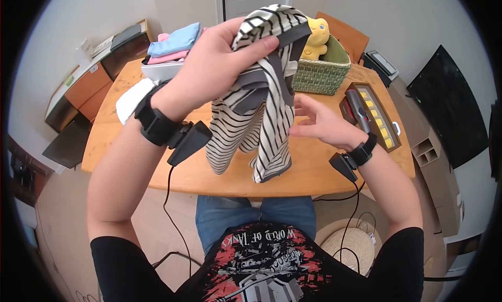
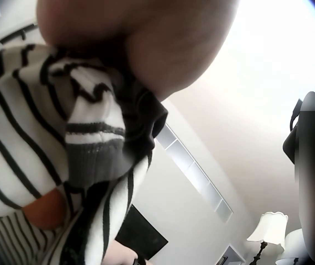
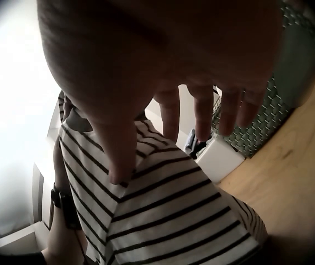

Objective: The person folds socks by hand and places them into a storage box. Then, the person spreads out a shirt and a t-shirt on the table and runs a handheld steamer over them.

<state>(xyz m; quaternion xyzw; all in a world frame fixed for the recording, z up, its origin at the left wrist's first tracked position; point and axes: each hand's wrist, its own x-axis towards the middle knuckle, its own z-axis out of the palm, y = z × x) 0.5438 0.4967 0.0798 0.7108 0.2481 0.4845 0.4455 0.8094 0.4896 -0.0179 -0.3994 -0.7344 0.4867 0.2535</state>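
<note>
A black-and-white striped garment (image 1: pixel 230 129) with dark grey trim hangs in loose folds above the front of the wooden table (image 1: pixel 172 179). My left hand (image 1: pixel 225 61) grips it near the top, the thumb lying across the cloth and the other fingers hidden behind. A grey cuff-like band (image 2: pixel 94 160) of the garment shows in the left wrist view. Just right of the cloth is my right hand (image 1: pixel 324 121), its fingers loosely extended. In the right wrist view its thumb (image 3: pixel 118 157) overlaps the striped fabric, while the other fingers are spread and pinch nothing.
A green woven basket (image 1: pixel 321 77) with a yellow plush toy (image 1: pixel 316 38) stands at the back. Folded blue clothing (image 1: pixel 175 40) tops a white box (image 1: pixel 162 70), back left. White cloth (image 1: pixel 133 100) lies at the left; a brown case (image 1: pixel 400 140) with yellow pieces, at the right.
</note>
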